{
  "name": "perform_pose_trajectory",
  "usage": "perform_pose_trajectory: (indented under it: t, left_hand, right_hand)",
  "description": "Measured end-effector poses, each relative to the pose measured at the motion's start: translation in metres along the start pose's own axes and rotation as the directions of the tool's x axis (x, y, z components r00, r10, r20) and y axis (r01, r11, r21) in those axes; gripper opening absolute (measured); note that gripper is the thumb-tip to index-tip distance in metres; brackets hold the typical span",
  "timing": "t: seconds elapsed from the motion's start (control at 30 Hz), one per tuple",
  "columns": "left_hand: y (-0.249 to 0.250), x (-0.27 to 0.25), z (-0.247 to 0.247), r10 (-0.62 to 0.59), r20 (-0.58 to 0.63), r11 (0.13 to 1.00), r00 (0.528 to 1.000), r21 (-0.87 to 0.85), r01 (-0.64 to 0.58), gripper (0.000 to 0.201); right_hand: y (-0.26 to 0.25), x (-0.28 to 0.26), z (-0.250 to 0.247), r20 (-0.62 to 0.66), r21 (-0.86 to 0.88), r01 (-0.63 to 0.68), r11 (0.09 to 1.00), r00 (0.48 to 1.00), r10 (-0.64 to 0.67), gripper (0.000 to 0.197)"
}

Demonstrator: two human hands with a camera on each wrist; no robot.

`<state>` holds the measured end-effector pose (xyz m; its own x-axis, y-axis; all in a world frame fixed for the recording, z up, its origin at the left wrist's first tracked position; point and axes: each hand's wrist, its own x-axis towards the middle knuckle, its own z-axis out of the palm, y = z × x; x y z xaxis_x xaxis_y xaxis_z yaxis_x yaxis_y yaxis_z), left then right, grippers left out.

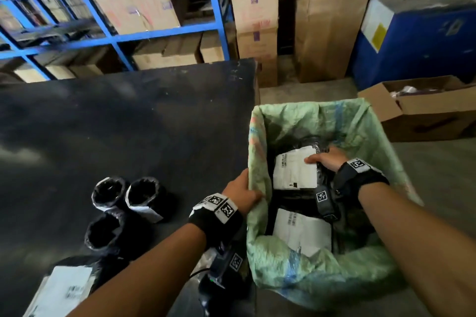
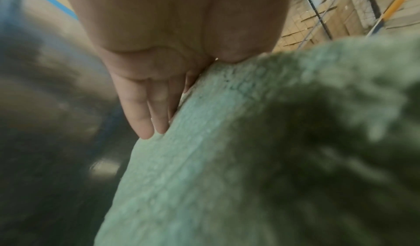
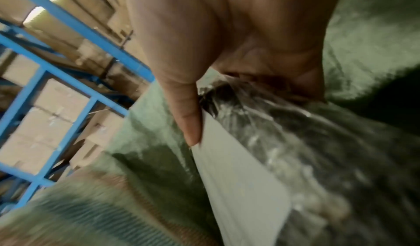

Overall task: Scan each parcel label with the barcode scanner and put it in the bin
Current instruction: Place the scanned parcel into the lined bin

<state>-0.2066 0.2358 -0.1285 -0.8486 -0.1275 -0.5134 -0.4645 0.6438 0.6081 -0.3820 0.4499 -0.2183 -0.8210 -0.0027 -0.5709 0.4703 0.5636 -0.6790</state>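
Note:
A bin lined with a green woven sack stands at the right end of the black table. My right hand is down inside it and grips a black-wrapped parcel. In the right wrist view the thumb lies on the parcel's white label and the fingers curl round the black wrap. A second labelled parcel lies lower in the bin. My left hand holds the sack's left rim, thumb over the edge, fingers straight down the outside.
Three black rolled parcels stand on the table's near left, with a flat labelled parcel at the front edge. Blue shelving with cartons runs behind the table. An open carton sits on the floor to the right of the bin.

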Motion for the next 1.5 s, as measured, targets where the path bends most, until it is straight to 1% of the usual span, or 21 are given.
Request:
perform_pose_trajectory:
  t: [0.07,0.1,0.17,0.27,0.37,0.43,0.53,0.67,0.77,0.83,0.93,1.0,1.1,1.17,1.23,1.27,1.33,1.37,1.4,1.43,1.5]
  left_hand:
    - [-0.003,0.0,-0.001,0.0,0.007,1.0,1.0,-0.031,0.0,0.08]
    - [-0.004,0.001,-0.001,-0.002,0.008,0.999,1.0,-0.041,0.003,0.08]
    - [-0.005,0.001,-0.001,0.001,0.006,0.998,1.0,-0.06,0.0,0.081]
    - [-0.008,0.003,0.0,0.002,-0.008,0.996,1.0,-0.091,-0.003,0.084]
    - [-0.01,0.005,0.002,0.001,-0.01,0.994,1.0,-0.113,-0.002,0.083]
    - [-0.011,0.006,0.003,0.007,-0.006,0.993,1.0,-0.117,-0.008,0.082]
    - [-0.011,0.006,0.004,0.024,0.004,0.992,1.0,-0.127,-0.023,0.084]
    - [-0.018,0.013,0.006,0.024,0.0,0.988,1.0,-0.155,-0.023,0.088]
    - [-0.016,0.013,0.005,0.035,-0.013,0.99,0.999,-0.136,-0.036,0.089]
    - [-0.01,0.007,0.003,0.046,-0.007,0.994,0.999,-0.094,-0.047,0.08]
    - [-0.007,0.003,0.001,0.073,-0.035,0.997,0.997,0.026,-0.072,0.056]
    - [-0.008,-0.002,-0.003,0.126,-0.071,0.983,0.989,0.146,-0.115,0.054]
    - [-0.016,-0.016,-0.014,0.194,-0.071,0.958,0.978,0.227,-0.174,0.057]
    - [-0.029,-0.029,-0.026,0.202,-0.068,0.954,0.977,0.242,-0.18,0.056]
    - [-0.048,-0.042,-0.042,0.209,-0.056,0.945,0.976,0.269,-0.187,0.053]
    - [-0.06,-0.05,-0.052,0.215,-0.052,0.939,0.975,0.284,-0.192,0.05]
    - [-0.087,-0.066,-0.077,0.21,-0.07,0.94,0.975,0.288,-0.182,0.044]
    - [-0.102,-0.074,-0.091,0.2,-0.083,0.948,0.976,0.267,-0.171,0.042]
    - [-0.12,-0.081,-0.104,0.188,-0.104,0.957,0.977,0.243,-0.159,0.04]
    - [-0.14,-0.088,-0.116,0.173,-0.131,0.963,0.976,0.229,-0.14,0.038]
    - [-0.181,-0.1,-0.136,0.128,-0.195,0.973,0.972,0.216,-0.085,0.031]
  right_hand:
    - [0.009,0.009,0.008,-0.019,0.043,-0.04,0.998,0.999,0.041,0.086]
    - [0.013,0.014,0.011,-0.028,0.058,-0.049,0.997,0.998,0.05,0.09]
    - [0.018,0.023,0.015,-0.054,0.067,-0.044,0.997,0.997,0.047,0.09]
    - [0.021,0.026,0.015,-0.115,0.036,-0.035,0.999,0.993,0.039,0.083]
    - [0.029,0.031,0.013,-0.167,-0.065,-0.04,0.997,0.986,0.029,0.076]
    - [0.031,0.03,0.015,-0.146,-0.15,-0.081,0.985,0.988,0.059,0.081]
    - [0.023,0.01,0.017,-0.103,-0.316,-0.106,0.943,0.992,0.077,0.074]
    - [-0.002,-0.012,0.015,-0.037,-0.412,-0.02,0.911,0.999,0.005,0.07]
    - [-0.028,-0.039,0.01,0.014,-0.372,0.121,0.92,0.992,-0.125,0.046]
    - [-0.046,-0.063,0.007,0.005,-0.274,0.182,0.944,0.982,-0.188,0.033]
    - [-0.068,-0.104,0.001,-0.033,-0.143,0.286,0.947,0.955,-0.293,0.046]
    - [-0.077,-0.135,-0.001,-0.063,-0.084,0.345,0.935,0.934,-0.351,0.046]
    - [-0.079,-0.18,0.003,-0.078,-0.032,0.4,0.916,0.912,-0.402,0.043]
    - [-0.077,-0.208,0.013,-0.096,-0.058,0.42,0.906,0.9,-0.424,0.041]
    - [-0.074,-0.237,0.029,-0.15,-0.144,0.445,0.884,0.873,-0.464,0.038]
    - [-0.073,-0.252,0.039,-0.188,-0.225,0.458,0.86,0.846,-0.5,0.037]
    - [-0.07,-0.279,0.066,-0.232,-0.4,0.493,0.773,0.761,-0.605,0.036]
    - [-0.068,-0.29,0.081,-0.229,-0.462,0.502,0.731,0.729,-0.645,0.034]
    - [-0.066,-0.301,0.098,-0.208,-0.509,0.508,0.695,0.711,-0.672,0.033]
    - [-0.063,-0.309,0.114,-0.174,-0.542,0.506,0.671,0.713,-0.679,0.032]
    - [-0.051,-0.318,0.146,-0.113,-0.576,0.477,0.663,0.757,-0.643,0.031]
